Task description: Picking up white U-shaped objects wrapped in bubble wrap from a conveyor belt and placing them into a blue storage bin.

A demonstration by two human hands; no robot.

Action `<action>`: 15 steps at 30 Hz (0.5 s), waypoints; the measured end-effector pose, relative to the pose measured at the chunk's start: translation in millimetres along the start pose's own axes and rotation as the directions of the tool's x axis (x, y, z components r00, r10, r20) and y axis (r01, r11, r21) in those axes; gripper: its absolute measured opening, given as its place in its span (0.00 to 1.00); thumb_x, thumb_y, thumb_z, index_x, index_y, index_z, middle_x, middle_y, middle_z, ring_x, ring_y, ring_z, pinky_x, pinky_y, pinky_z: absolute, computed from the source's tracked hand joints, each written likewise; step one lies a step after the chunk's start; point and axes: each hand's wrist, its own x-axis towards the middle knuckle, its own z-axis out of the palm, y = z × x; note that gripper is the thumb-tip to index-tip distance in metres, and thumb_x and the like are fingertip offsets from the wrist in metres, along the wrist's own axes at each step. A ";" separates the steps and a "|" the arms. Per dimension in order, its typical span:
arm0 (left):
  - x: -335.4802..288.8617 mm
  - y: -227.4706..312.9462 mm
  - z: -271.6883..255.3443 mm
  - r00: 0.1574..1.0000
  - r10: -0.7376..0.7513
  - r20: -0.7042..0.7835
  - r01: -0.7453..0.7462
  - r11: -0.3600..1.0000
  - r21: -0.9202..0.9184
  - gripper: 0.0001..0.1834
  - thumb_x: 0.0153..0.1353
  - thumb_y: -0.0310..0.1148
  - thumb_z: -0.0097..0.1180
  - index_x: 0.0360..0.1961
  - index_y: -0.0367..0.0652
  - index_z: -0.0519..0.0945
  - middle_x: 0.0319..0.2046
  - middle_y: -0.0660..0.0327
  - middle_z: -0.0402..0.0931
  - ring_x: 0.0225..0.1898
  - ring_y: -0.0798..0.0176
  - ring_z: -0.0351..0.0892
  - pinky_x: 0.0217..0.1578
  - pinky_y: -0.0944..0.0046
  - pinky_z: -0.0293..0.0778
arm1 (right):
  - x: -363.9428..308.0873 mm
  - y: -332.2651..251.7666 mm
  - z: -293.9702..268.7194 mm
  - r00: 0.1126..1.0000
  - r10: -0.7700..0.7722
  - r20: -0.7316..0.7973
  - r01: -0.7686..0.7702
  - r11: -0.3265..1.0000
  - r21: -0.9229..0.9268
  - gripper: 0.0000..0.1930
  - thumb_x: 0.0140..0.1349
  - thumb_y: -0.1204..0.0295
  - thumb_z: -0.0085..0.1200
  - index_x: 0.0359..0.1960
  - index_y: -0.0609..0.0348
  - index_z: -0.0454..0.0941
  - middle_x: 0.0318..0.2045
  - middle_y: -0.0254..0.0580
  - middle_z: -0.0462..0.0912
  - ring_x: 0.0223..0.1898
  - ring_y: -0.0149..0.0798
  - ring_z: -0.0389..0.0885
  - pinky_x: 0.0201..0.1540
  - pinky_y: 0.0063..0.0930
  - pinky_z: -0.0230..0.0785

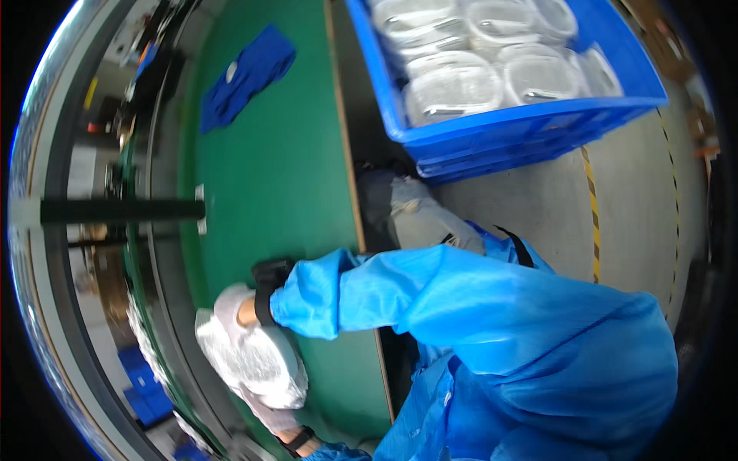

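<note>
A white rounded item in a clear plastic bag [261, 361] is held over the green table at its left side. My right hand [229, 305], in a pale glove, grips its upper end. My left hand [270, 415], also gloved, holds the lower end, with its fingers mostly hidden behind the item. Both wrists wear black bands, and a small dark box-like device [270, 270] sits at my right wrist. The sleeves are bright blue.
A green table [269, 184] runs along my left, with a crumpled blue cloth [247, 77] on it. A blue crate [530, 131] holds several similar bagged white items [453, 88]. A black bar [123, 210] juts in from the left frame. Yellow-black tape [590, 192] marks the floor.
</note>
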 end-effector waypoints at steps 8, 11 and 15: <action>-5.4 32.3 94.4 0.972 0.103 0.210 -0.023 0.936 -0.351 0.36 0.66 0.49 0.45 0.69 0.43 0.53 0.68 0.52 0.52 0.66 0.48 0.55 0.64 0.51 0.59 | -26.9 32.9 -88.5 0.996 -0.086 0.031 0.080 0.985 0.155 0.27 0.34 0.49 0.71 0.25 0.64 0.84 0.25 0.46 0.84 0.26 0.40 0.80 0.30 0.35 0.72; -63.7 80.8 198.6 0.953 0.176 0.246 -0.066 0.914 -0.400 0.35 0.66 0.46 0.47 0.68 0.42 0.55 0.67 0.52 0.54 0.65 0.49 0.59 0.63 0.51 0.60 | -130.8 31.9 -203.9 0.982 -0.034 -0.188 0.080 0.966 0.244 0.25 0.40 0.50 0.69 0.25 0.64 0.84 0.21 0.43 0.82 0.22 0.37 0.76 0.26 0.35 0.68; -53.9 90.0 270.2 0.409 0.694 0.593 -0.840 0.540 -0.053 0.24 0.65 0.30 0.47 0.63 0.43 0.66 0.63 0.52 0.60 0.64 0.54 0.59 0.64 0.52 0.55 | -245.4 61.8 -338.4 0.964 -0.031 -0.264 0.128 0.925 0.357 0.21 0.52 0.58 0.63 0.39 0.66 0.82 0.32 0.44 0.84 0.31 0.34 0.77 0.35 0.29 0.71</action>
